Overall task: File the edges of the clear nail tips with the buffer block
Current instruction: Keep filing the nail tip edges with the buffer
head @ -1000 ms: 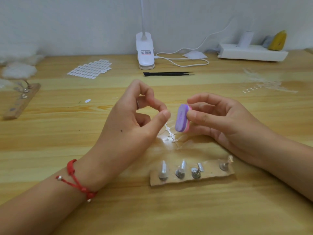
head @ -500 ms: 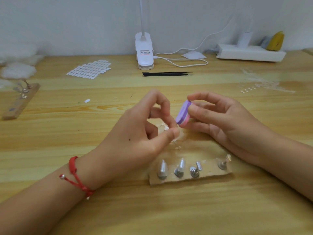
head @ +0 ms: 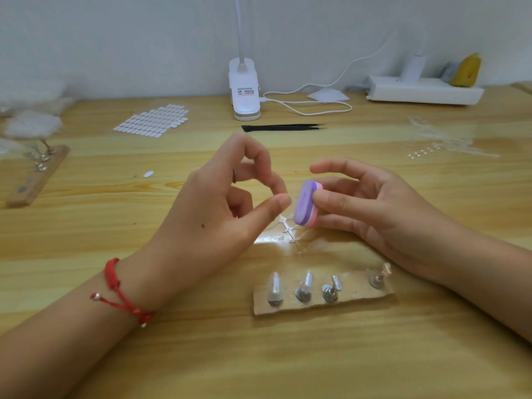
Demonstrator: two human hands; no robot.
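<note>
Head view, looking down at a wooden table (head: 86, 226). The left hand (head: 218, 208) is raised above it with its fingers curled and the tips of thumb and forefinger pressed together. Whether a clear tip sits in that pinch cannot be made out. A ring (head: 234, 177) shows on one finger and a red cord bracelet (head: 121, 295) circles the wrist.

The right hand (head: 374, 208) holds the buffer block (head: 305, 204) between its thumb on the near side and its fingers behind, the forefinger stretched out loosely above. The block, purple on its broad face with pink and white layers at the edge, stands tilted in the air, just beside the left fingertips; whether they touch is unclear.

On the table below the hands lies a clear plastic frame of nail tips (head: 288, 231). Nearer the camera a cardboard strip (head: 354, 295) carries four small metal stands, each with a tip on it.

Farther back lie a sheet of white oval pieces (head: 152, 120), one loose white oval (head: 148, 174), black tweezers (head: 283, 127), a white lamp base (head: 244, 90) with its cable (head: 305, 103), and a white power strip (head: 423, 89) with a yellow object (head: 466, 70) behind it. At the left edge a wooden strip (head: 37, 180) bears more stands. Clear plastic scraps (head: 437, 142) lie at the right.
</note>
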